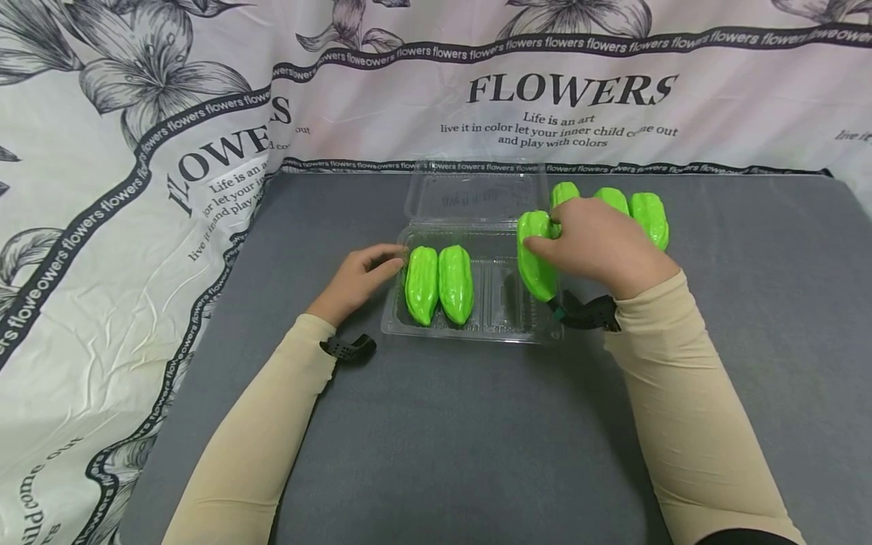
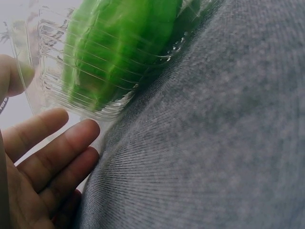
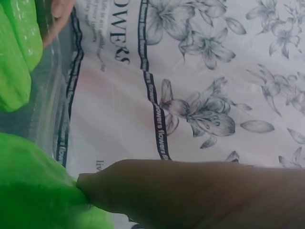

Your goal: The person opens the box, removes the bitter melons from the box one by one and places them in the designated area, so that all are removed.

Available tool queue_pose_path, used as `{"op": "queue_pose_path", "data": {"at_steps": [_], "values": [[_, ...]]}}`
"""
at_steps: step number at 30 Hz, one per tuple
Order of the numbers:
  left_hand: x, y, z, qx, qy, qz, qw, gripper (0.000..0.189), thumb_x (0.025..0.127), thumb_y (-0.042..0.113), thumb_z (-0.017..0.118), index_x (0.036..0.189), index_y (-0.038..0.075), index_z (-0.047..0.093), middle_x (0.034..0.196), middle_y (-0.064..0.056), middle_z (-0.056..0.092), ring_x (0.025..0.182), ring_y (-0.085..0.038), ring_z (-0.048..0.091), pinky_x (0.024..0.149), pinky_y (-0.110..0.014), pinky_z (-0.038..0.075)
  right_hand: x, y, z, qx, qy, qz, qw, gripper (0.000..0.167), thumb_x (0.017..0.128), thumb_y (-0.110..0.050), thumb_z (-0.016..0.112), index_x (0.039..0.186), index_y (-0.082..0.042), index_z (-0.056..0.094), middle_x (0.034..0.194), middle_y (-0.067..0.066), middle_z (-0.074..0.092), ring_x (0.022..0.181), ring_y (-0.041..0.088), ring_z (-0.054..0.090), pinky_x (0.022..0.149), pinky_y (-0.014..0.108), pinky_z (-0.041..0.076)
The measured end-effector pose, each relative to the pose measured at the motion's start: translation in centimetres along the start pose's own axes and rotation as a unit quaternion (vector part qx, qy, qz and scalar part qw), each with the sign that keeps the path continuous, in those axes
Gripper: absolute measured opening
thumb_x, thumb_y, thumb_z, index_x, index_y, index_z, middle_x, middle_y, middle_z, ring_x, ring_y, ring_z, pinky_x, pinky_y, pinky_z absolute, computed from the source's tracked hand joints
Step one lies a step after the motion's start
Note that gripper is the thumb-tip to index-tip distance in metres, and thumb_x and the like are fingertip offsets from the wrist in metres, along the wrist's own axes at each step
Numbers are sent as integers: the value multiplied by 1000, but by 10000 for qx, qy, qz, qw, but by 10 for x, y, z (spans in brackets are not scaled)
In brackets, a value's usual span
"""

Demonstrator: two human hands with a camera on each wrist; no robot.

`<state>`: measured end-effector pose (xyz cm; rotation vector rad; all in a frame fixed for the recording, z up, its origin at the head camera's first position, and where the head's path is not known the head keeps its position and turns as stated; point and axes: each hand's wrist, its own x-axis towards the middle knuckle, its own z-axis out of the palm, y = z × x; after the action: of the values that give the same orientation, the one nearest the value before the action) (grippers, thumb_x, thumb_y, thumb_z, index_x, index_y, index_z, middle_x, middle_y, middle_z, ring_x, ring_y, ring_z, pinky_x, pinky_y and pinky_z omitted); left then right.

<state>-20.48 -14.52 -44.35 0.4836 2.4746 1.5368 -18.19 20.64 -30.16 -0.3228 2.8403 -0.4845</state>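
In the head view, my right hand (image 1: 599, 238) grips a glossy green ridged pepper (image 1: 536, 261), thumb on its near side. The pepper is above the right end of a clear plastic box (image 1: 470, 333), tip pointing down. Two similar green peppers (image 1: 438, 286) lie side by side in the left part of the box. My left hand (image 1: 357, 280) is at the box's left wall, its fingers fairly straight. The left wrist view has its fingertips (image 2: 88, 131) close by the clear wall; whether they touch cannot be told. In the right wrist view, a finger presses on the held pepper (image 3: 33, 186).
Beyond the right hand, several more green peppers (image 1: 649, 219) lie on the grey tabletop (image 1: 463, 439), partly hidden by that hand. The box's clear lid (image 1: 477, 193) stands open at the back. A flower-printed cloth (image 1: 565, 113) hangs behind and along the left.
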Motion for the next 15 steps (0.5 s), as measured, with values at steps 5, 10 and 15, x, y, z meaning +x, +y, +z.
{"op": "queue_pose_path", "data": {"at_steps": [5, 10, 15], "values": [[1, -1, 1, 49, -10, 36, 10000, 41, 108, 27, 60, 143, 4, 64, 141, -15, 65, 134, -31, 58, 116, -50, 43, -4, 6, -5, 63, -49, 133, 9999, 42, 100, -45, 59, 84, -7, 66, 75, 7, 57, 73, 26, 55, 63, 41, 46], [1, 0, 1, 55, 1, -1, 10000, 42, 108, 28, 60, 143, 5, 64, 142, -15, 65, 135, -31, 57, 116, -51, 43, -6, 14, -7, 122, -148, 77, 9998, 41, 100, -44, 60, 83, -6, 65, 72, 5, 54, 74, 26, 53, 62, 39, 44], [0, 1, 0, 62, -22, -116, 9999, 44, 108, 31, 60, 145, 7, 63, 145, -14, 63, 138, -31, 55, 116, -52, 42, -8, 21, -7, 149, -144, 72, 9998, 42, 100, -41, 62, 72, -9, 59, 66, 2, 47, 65, 24, 49, 56, 36, 40]]}}
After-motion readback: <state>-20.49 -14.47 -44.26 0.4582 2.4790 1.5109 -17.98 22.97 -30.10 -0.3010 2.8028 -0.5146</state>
